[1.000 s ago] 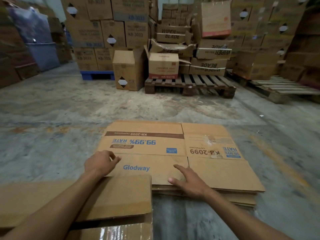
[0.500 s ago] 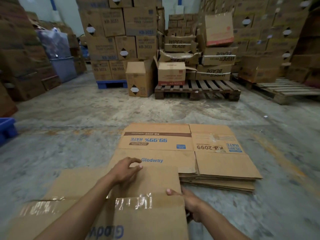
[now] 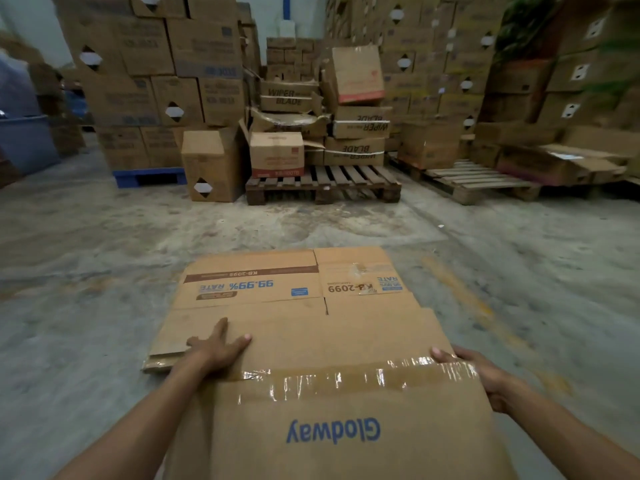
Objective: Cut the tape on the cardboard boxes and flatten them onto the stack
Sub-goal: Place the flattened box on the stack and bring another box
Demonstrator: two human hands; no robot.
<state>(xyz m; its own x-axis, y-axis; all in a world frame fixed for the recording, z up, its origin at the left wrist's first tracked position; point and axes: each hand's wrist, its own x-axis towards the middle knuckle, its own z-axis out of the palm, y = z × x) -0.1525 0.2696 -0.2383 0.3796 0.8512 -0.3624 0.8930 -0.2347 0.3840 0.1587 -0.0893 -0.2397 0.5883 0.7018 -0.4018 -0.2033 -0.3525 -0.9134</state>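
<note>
Change: flattened brown cardboard box (image 3: 332,386) now overlaps stack of flattened cardboard (image 3: 277,282).
Axis: crosswise; stack lies ahead.
Left hand (image 3: 216,346): fingers flat, pressing.
Right hand (image 3: 481,372): grasping box edge.

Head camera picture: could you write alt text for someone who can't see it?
A person slides a flattened Glodway box onto a stack of flattened boxes on a warehouse floor, left hand flat on top, right hand gripping its edge. Stacked cartons stand behind.

A: Left hand (image 3: 216,346)?
B: Arm extended forward, palm down, fingers straight and spread.
A: Right hand (image 3: 479,374)?
B: Arm extended, fingers curled, gripping an edge.
</note>
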